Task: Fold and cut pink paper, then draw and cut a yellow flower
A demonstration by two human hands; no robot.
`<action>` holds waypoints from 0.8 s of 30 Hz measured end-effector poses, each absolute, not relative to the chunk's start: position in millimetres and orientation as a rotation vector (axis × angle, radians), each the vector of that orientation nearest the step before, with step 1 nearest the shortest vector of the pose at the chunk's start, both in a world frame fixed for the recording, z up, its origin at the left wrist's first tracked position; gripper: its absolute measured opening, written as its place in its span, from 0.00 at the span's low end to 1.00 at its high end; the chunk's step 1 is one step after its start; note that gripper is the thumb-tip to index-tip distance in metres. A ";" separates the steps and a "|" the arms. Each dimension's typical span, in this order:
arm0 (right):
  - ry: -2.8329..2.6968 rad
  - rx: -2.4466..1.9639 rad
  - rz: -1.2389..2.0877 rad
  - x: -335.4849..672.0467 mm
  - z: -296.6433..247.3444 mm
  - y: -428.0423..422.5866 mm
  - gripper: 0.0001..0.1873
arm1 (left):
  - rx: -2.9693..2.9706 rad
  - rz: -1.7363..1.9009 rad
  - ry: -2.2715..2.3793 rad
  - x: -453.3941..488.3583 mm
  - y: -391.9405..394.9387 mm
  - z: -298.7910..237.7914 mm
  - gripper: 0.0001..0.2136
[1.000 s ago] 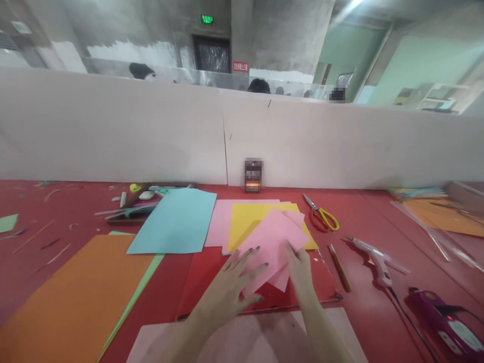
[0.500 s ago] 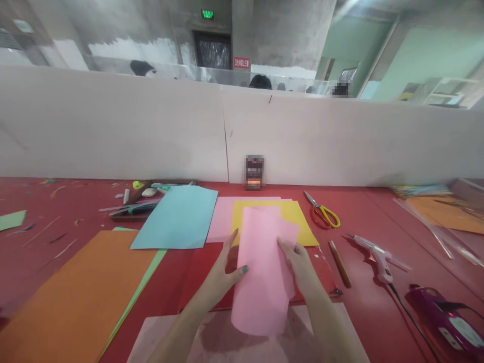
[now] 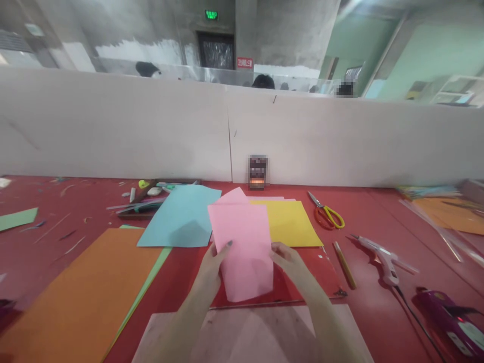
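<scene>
Pink sheet: the front one [image 3: 245,247] is now up in front of the hands, tilted, over the red board [image 3: 310,275]; a second pink piece [image 3: 236,195] pokes out behind its top edge, askew.
Left hand: [image 3: 212,262] holds the front sheet's left side, thumb on the face (fingers behind, hidden).
Right hand: [image 3: 284,254] narrow, fingertips at the right edge; can't tell if it's a real pinch.
Change: a second ago the pink stack lay slanted across the yellow sheet [image 3: 297,222]; now it's lifted, shifted left, overlapping the blue sheet [image 3: 181,217] from this view.
Meaning: reads as handling or squaring up paper, my call; front edges not yet flush with the rear piece.
Tray: dark one [image 3: 130,216], rear left, pens and thin strips inside, partly under the blue sheet.
Box: far right [image 3: 474,194], cut off by the frame; contents unclear.
</scene>
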State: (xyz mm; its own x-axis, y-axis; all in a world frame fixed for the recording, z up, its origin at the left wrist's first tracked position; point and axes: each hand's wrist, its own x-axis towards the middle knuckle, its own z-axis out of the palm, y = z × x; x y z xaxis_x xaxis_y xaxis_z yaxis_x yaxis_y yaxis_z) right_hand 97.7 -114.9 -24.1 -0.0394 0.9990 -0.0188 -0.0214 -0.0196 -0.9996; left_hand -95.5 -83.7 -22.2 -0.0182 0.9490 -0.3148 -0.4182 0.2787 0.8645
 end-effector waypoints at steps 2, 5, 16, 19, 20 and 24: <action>-1.285 -1.179 1.293 92.8 -24.5 -116.9 0.16 | 0.601 1.263 1.056 -95.5 -83.2 -22.7 0.20; -1.236 -1.218 1.251 92.2 -27.7 -115.6 0.14 | 0.644 1.279 0.936 -95.9 -84.4 -23.3 0.24; -1.385 -1.529 0.601 139.7 -19.5 -118.9 0.13 | 0.689 1.289 0.766 -108.2 -75.5 -19.7 0.29; -1.468 -1.493 0.407 141.9 -17.9 -123.1 0.10 | 0.790 1.296 0.742 -120.7 -75.7 -4.6 0.31; -1.504 -1.458 0.331 141.5 -17.9 -124.1 0.10 | 0.826 1.292 0.741 -123.7 -76.4 0.7 0.32; -1.649 -1.296 0.158 138.1 -17.7 -126.3 0.12 | 0.888 1.418 0.769 -126.4 -80.7 15.8 0.31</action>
